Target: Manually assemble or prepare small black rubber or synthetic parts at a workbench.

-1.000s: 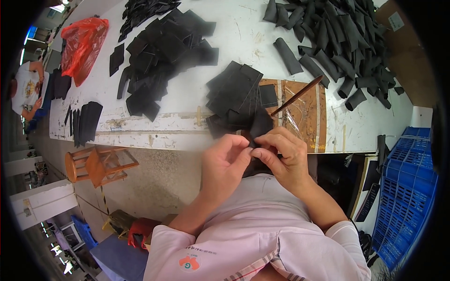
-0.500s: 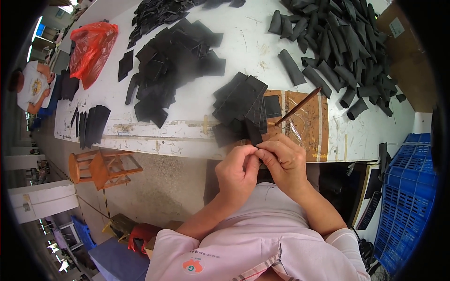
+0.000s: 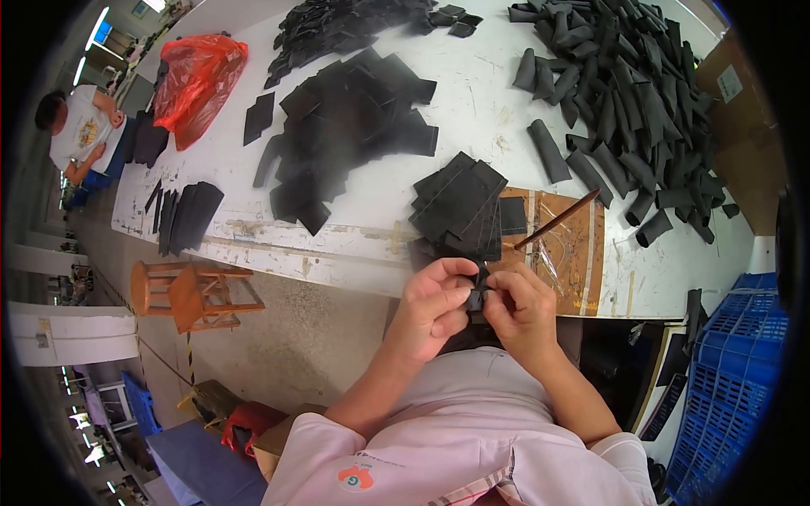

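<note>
Between my two hands, at the table's front edge, is a small black fabric piece [image 3: 477,288]. My left hand [image 3: 434,305] pinches its left side, and my right hand [image 3: 521,305] pinches the right side. The fingers hide much of its shape. Just beyond my hands lies a fanned stack of flat black stitched pieces [image 3: 460,202]. Right of that stack, a thin brown stick [image 3: 557,221] lies slanted over a brown board [image 3: 582,253] edged with tape.
Rolled black fabric tubes [image 3: 624,110] heap at the far right beside a cardboard box [image 3: 738,126]. Flat black pieces [image 3: 346,126] pile at centre-left, near a red plastic bag [image 3: 198,88]. A wooden stool [image 3: 198,295], blue crates [image 3: 730,363] and a seated person [image 3: 84,135] are around the table.
The view has shifted, so the table's contents appear farther right and mostly lower. My fingers have spread slightly apart around the black piece, which now sits folded between them.
</note>
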A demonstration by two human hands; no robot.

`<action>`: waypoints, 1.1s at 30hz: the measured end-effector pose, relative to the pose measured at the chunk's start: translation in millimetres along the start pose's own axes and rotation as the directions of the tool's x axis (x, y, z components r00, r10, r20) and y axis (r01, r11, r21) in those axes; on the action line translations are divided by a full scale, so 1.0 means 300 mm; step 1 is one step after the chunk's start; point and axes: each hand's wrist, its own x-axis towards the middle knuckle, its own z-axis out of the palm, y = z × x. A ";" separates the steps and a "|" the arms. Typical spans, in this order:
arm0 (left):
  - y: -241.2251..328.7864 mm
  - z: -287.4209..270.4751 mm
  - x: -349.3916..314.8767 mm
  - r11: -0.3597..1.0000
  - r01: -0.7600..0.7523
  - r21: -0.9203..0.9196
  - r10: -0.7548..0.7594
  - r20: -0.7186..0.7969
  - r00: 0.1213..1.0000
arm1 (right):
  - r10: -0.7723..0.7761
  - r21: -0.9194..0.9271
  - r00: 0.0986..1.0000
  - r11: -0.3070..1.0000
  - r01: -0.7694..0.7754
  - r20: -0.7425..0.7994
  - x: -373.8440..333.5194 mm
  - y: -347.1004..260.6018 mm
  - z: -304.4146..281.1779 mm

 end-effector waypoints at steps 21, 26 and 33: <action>-0.011 0.128 -0.027 0.969 -0.096 0.225 0.018 0.324 0.946 | 0.319 0.874 0.868 0.179 -0.451 0.382 -0.015 -0.009 -0.071; -0.077 0.141 0.018 0.599 -0.387 0.701 0.417 0.140 0.898 | 0.225 0.712 0.971 0.669 -0.211 0.076 0.002 -0.015 -0.114; -0.064 0.225 0.038 0.775 -0.399 0.490 0.420 0.071 0.905 | 0.131 0.337 0.990 0.935 -0.108 -0.046 0.036 -0.034 -0.162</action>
